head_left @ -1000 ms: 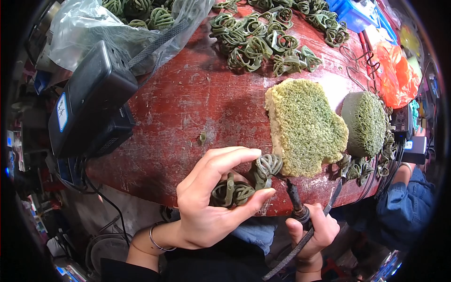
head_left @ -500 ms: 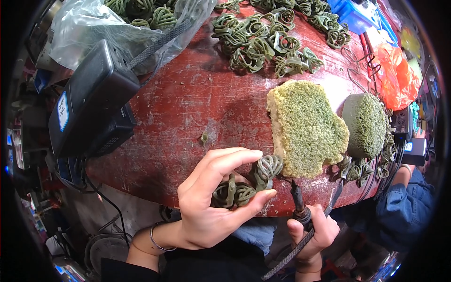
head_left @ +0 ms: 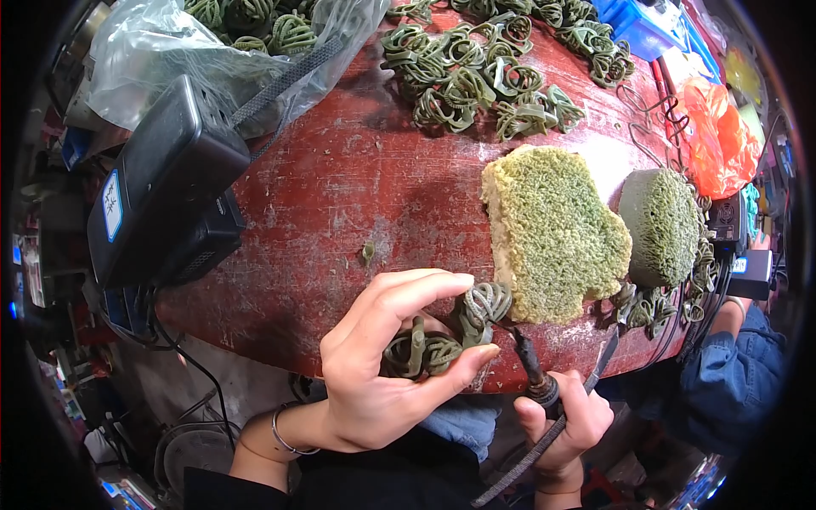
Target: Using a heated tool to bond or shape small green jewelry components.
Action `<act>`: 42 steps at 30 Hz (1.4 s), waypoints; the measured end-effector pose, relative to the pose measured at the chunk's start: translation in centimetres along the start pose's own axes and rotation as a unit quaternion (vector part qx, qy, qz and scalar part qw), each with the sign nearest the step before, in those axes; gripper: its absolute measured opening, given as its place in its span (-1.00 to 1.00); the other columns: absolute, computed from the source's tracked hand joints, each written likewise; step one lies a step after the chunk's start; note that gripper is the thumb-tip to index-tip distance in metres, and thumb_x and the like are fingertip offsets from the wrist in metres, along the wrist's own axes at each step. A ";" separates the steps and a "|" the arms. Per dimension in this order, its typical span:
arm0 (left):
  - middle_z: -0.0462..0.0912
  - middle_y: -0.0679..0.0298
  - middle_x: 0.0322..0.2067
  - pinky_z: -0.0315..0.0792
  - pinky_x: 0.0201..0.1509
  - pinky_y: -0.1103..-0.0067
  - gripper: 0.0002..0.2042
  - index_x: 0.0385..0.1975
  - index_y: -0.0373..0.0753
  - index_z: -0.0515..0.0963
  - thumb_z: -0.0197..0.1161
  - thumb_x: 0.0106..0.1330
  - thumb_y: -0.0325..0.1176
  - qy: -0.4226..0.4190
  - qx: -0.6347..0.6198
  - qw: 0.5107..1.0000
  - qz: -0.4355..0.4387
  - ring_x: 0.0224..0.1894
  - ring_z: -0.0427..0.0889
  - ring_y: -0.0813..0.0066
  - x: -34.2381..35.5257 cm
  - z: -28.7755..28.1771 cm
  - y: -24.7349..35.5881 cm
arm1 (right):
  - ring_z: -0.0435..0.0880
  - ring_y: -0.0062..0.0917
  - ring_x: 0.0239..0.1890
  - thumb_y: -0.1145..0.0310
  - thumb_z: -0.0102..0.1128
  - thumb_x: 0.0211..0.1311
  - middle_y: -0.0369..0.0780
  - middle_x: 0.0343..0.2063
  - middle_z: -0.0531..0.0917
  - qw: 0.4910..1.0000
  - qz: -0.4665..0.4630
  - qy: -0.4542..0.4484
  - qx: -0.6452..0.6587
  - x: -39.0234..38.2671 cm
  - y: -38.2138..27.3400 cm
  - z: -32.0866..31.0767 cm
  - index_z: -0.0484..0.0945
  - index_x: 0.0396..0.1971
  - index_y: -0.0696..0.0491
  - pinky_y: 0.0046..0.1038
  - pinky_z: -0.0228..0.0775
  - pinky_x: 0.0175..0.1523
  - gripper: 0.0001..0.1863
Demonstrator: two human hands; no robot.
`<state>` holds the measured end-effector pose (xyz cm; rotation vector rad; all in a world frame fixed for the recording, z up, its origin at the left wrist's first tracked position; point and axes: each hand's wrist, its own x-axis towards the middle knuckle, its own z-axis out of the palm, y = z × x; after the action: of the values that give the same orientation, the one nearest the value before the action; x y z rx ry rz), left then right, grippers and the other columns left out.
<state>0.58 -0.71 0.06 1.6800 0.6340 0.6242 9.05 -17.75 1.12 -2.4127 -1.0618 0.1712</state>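
Observation:
My left hand (head_left: 374, 365) is curled around dark green ring-shaped wax pieces. One coiled ring (head_left: 487, 304) sits between thumb and index fingertips, and another piece (head_left: 422, 350) lies nearer the palm. My right hand (head_left: 571, 421) grips a dark pen-shaped hot tool, like a soldering iron (head_left: 534, 361), its thin tip angled up-left, close beside the held ring; contact I cannot tell. Also in that hand is a long slim blade (head_left: 607, 350) with a wrapped grey handle. Just beyond both hands lies a crumbly green-yellow foam block (head_left: 557, 234).
Several similar green rings (head_left: 463, 76) lie on the red table (head_left: 323, 204). A round green foam block (head_left: 661, 228) stands at right, near an orange bag (head_left: 721, 140). Black devices (head_left: 166, 183) and a clear plastic bag (head_left: 161, 59) occupy the left. Another person's denim sleeve (head_left: 735, 370) is at right.
The hot tool's tip has swung up and left, nearer the ring in my left hand. My left hand has hardly moved.

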 end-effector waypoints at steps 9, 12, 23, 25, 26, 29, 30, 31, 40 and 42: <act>0.56 0.10 -0.23 0.50 -0.18 0.56 -0.52 -0.14 -0.33 0.51 0.49 -0.15 -0.51 -0.003 -0.001 1.000 0.001 -0.24 0.60 0.35 0.0 0.1 0.0 | 0.52 -0.41 -0.71 -0.11 0.23 0.03 -0.24 -0.74 0.46 1.000 0.001 0.010 0.013 0.1 0.1 0.1 0.51 -0.55 0.14 -0.49 0.27 -0.57 -0.48; 0.57 0.11 -0.24 0.50 -0.19 0.57 -0.52 -0.14 -0.33 0.51 0.49 -0.15 -0.51 -0.005 0.001 1.000 0.001 -0.25 0.60 0.36 0.0 0.0 0.2 | 0.51 -0.41 -0.71 -0.12 0.21 0.04 -0.23 -0.74 0.46 1.000 -0.001 0.018 0.021 0.0 0.2 0.1 0.52 -0.55 0.14 -0.49 0.26 -0.57 -0.48; 0.50 0.14 -0.15 0.43 -0.24 0.72 -0.52 -0.09 -0.38 0.43 0.43 -0.07 -0.52 -0.044 0.039 0.998 0.039 -0.30 0.51 0.64 0.0 -0.4 -0.6 | 0.50 -0.40 -0.70 -0.14 0.20 0.03 -0.25 -0.73 0.47 1.000 0.012 0.012 0.012 -0.2 0.0 -0.1 0.52 -0.55 0.12 -0.47 0.25 -0.55 -0.48; 0.50 0.14 -0.15 0.43 -0.25 0.73 -0.52 -0.09 -0.39 0.43 0.42 -0.06 -0.51 -0.043 0.038 0.997 0.047 -0.32 0.51 0.65 0.0 -0.4 -0.8 | 0.51 -0.39 -0.69 -0.13 0.21 0.03 -0.25 -0.72 0.48 1.000 0.013 0.005 0.004 0.0 0.1 -0.1 0.52 -0.54 0.12 -0.46 0.26 -0.54 -0.48; 0.50 0.14 -0.15 0.43 -0.25 0.73 -0.52 -0.09 -0.39 0.43 0.42 -0.06 -0.51 -0.043 0.038 0.997 0.047 -0.32 0.51 0.65 -0.1 -0.3 -0.6 | 0.50 -0.42 -0.74 -0.06 0.31 -0.05 -0.27 -0.74 0.49 1.000 -0.015 0.011 0.004 0.2 0.3 -0.1 0.55 -0.54 0.08 -0.49 0.29 -0.58 -0.55; 0.57 0.13 -0.24 0.50 -0.22 0.60 -0.51 -0.13 -0.33 0.51 0.49 -0.16 -0.52 -0.010 0.020 1.000 0.002 -0.28 0.60 0.43 -0.1 0.0 -0.1 | 0.50 -0.46 -0.78 0.02 0.43 -0.13 -0.30 -0.75 0.50 0.999 -0.041 0.016 0.002 0.4 0.4 -0.2 0.57 -0.55 0.06 -0.51 0.33 -0.63 -0.61; 0.57 0.14 -0.23 0.50 -0.23 0.61 -0.51 -0.13 -0.32 0.51 0.49 -0.15 -0.52 -0.011 0.019 1.000 0.003 -0.29 0.60 0.45 0.0 0.0 -0.1 | 0.50 -0.46 -0.78 0.03 0.43 -0.14 -0.30 -0.76 0.50 0.999 -0.042 0.014 0.002 0.4 0.4 -0.2 0.57 -0.55 0.06 -0.51 0.33 -0.63 -0.61; 0.57 0.14 -0.23 0.50 -0.25 0.62 -0.51 -0.13 -0.32 0.51 0.49 -0.15 -0.52 -0.011 0.019 1.000 0.005 -0.29 0.60 0.46 0.0 0.0 -0.1 | 0.50 -0.46 -0.78 0.03 0.43 -0.14 -0.30 -0.76 0.50 0.999 -0.042 0.014 0.002 0.4 0.5 -0.2 0.57 -0.55 0.06 -0.51 0.33 -0.63 -0.61; 0.51 0.16 -0.16 0.42 -0.23 0.72 -0.52 -0.09 -0.39 0.44 0.42 -0.07 -0.51 -0.042 0.034 0.998 0.039 -0.31 0.51 0.64 0.0 -0.5 -0.7 | 0.50 -0.46 -0.78 0.01 0.41 -0.12 -0.30 -0.75 0.51 0.999 -0.035 0.019 0.018 0.2 0.6 0.0 0.57 -0.54 0.07 -0.52 0.33 -0.63 -0.59; 0.52 0.17 -0.16 0.42 -0.23 0.72 -0.52 -0.09 -0.38 0.44 0.43 -0.07 -0.49 -0.042 0.039 0.998 0.039 -0.31 0.51 0.65 0.2 -0.5 -0.4 | 0.50 -0.44 -0.78 -0.02 0.38 -0.08 -0.29 -0.74 0.52 0.999 -0.036 0.015 0.018 0.0 0.9 -0.1 0.56 -0.53 0.08 -0.52 0.32 -0.63 -0.58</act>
<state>0.34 -0.11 -0.25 1.8008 0.5397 0.5874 9.67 -18.36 0.76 -2.3340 -1.1202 0.1283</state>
